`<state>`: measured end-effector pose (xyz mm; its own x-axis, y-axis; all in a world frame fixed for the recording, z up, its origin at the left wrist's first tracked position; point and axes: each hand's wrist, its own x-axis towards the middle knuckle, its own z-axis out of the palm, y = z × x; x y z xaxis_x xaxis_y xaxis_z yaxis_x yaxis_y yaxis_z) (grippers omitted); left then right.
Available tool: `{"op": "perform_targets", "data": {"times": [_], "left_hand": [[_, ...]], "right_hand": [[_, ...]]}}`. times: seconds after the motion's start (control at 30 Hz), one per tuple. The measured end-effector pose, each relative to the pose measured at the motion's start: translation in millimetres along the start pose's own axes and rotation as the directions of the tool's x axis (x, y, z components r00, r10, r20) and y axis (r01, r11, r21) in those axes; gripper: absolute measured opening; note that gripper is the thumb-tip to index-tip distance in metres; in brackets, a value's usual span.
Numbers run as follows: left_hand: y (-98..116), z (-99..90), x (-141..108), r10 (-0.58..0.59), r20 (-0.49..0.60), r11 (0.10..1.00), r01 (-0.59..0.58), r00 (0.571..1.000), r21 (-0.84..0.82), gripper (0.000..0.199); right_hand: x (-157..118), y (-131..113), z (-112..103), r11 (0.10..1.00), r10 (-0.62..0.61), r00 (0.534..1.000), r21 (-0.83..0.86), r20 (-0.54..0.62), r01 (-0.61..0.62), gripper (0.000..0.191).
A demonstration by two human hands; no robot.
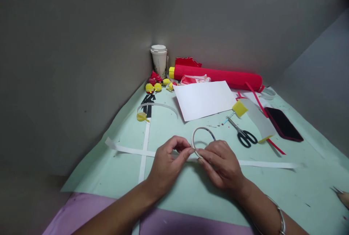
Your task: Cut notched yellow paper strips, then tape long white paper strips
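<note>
My right hand (225, 164) grips a narrow ring-shaped roll of tape (193, 137), which stands upright between my hands. My left hand (167, 164) pinches at the roll's lower left edge with thumb and forefinger; whether a loose tape end is between them is too small to tell. Under my hands runs a long white paper strip (267, 163), its middle partly hidden by them. Left of my left hand, it crosses a second white strip (145, 137) that runs toward me.
Black-handled scissors (244, 136), a phone (283, 123) and red strips lie to the right. Behind are a white sheet (204, 100), a red roll (218, 76), a lidded cup (159, 60) and small yellow and red figures (149, 88). Pointed metal tips (338, 190) show at the right edge.
</note>
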<state>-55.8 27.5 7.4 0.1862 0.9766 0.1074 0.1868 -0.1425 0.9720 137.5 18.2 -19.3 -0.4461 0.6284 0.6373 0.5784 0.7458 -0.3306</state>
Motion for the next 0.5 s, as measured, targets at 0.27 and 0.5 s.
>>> {"op": "perform_targets", "data": {"times": [0.27, 0.5], "left_hand": [[6, -2.8, -3, 0.048, 0.008, 0.997, -0.049, 0.999, 0.064, 0.012], [10, -2.3, -5, -0.097, 0.033, 0.995, 0.097, 0.995, -0.006, 0.017]], "right_hand": [[6, 6, -9, 0.979, -0.031, 0.999, -0.199, 0.025, 0.035, 0.025], [20, -5, -37, 0.956, 0.000, 0.981, -0.287, 0.193, 0.056, 0.036]]}}
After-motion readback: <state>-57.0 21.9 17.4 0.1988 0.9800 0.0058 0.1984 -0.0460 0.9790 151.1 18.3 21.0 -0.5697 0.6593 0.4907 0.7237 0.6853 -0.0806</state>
